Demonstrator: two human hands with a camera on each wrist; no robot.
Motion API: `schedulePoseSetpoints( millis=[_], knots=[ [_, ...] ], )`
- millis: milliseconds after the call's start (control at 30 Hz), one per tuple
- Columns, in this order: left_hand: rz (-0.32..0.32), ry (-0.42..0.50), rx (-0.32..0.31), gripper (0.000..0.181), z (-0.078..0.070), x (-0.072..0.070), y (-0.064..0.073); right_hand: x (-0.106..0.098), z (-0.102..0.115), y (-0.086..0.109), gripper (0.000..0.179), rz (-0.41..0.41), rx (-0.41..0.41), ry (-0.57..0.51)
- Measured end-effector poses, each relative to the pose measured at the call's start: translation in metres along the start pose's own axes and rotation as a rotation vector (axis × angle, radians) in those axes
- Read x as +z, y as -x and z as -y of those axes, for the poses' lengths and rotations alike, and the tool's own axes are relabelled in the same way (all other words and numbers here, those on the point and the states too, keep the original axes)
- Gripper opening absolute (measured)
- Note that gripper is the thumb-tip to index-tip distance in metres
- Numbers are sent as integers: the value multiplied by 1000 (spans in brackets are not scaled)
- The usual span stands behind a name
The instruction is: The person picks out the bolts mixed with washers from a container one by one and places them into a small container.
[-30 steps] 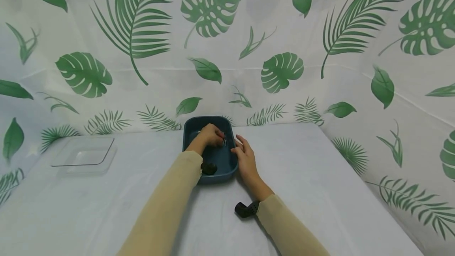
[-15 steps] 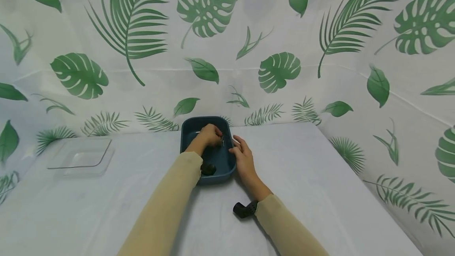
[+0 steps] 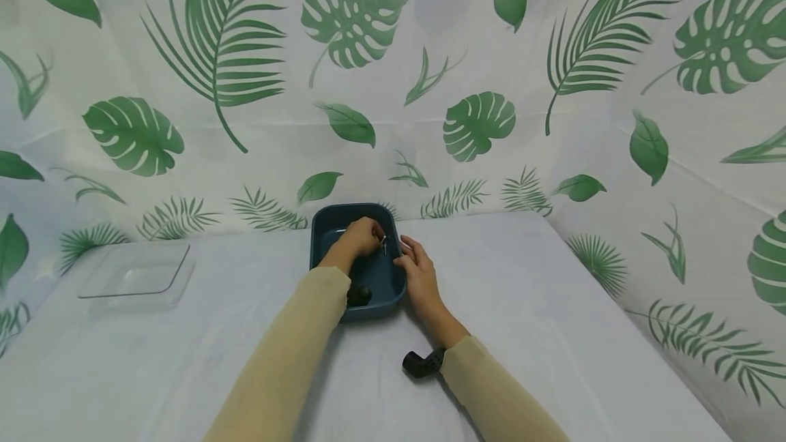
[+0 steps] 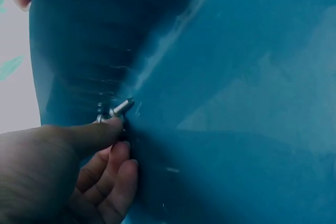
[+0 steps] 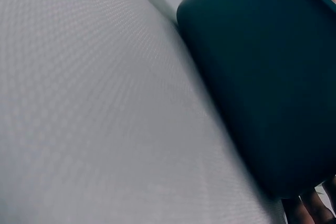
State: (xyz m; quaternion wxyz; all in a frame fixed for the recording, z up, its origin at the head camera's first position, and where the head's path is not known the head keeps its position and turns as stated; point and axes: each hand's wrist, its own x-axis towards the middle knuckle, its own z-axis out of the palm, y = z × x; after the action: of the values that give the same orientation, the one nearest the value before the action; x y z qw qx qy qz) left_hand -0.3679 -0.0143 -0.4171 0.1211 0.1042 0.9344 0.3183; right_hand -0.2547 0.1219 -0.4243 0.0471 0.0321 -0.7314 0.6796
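Well, from my seat far off, I can see two hands at work around one blue bin (image 3: 382, 282). It sits on the white table (image 3: 583, 333), close to the far edge. My left hand (image 3: 361, 237) reaches down inside the bin, by its right wall. The thumb and a finger are closed in a pinch, and they hold a small silver metal piece (image 4: 124, 107). One end of that piece pokes out past the thumb. A round shiny bit shows just beside it, but I cannot tell if the two are joined. The other fingers curl in under the thumb.

My right hand (image 3: 420, 275) is outside the bin, on its right side. Its fingers are loose and a little bent, and they rest by the rim. I cannot tell how hard they press. Both arms wear yellowish sleeves (image 3: 288, 353), and a black wrist piece (image 3: 424, 363) sticks out at the right wrist. Far over on the left, a clear box (image 3: 138, 278) sits on the table, well apart from the bin. Behind it all hangs a white sheet (image 3: 393, 108) with green leaves.
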Motion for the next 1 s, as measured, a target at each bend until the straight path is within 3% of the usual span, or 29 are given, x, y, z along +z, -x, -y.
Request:
schedulePoseSetpoints(
  millis=[167,333,600,667,800,1000],
  knots=[
    [20,9,-13,22,2,4,6,0,-4,4,52,11,7,0],
    [-20,73,40,28,4,2,10,0,-8,2,53,16,3,-18],
    [-2,429,14,22,1,-6,13,-1,-31,-13,52,4,-1,-51],
    [-6,462,10,22,-1,-7,13,0,-33,-16,52,-2,-11,-48],
    [-8,422,-3,25,-2,-9,13,2,-33,-19,52,-11,-29,-22],
    [37,235,-45,24,1,-16,11,-1,-30,-17,53,-37,-27,-7]
  ],
)
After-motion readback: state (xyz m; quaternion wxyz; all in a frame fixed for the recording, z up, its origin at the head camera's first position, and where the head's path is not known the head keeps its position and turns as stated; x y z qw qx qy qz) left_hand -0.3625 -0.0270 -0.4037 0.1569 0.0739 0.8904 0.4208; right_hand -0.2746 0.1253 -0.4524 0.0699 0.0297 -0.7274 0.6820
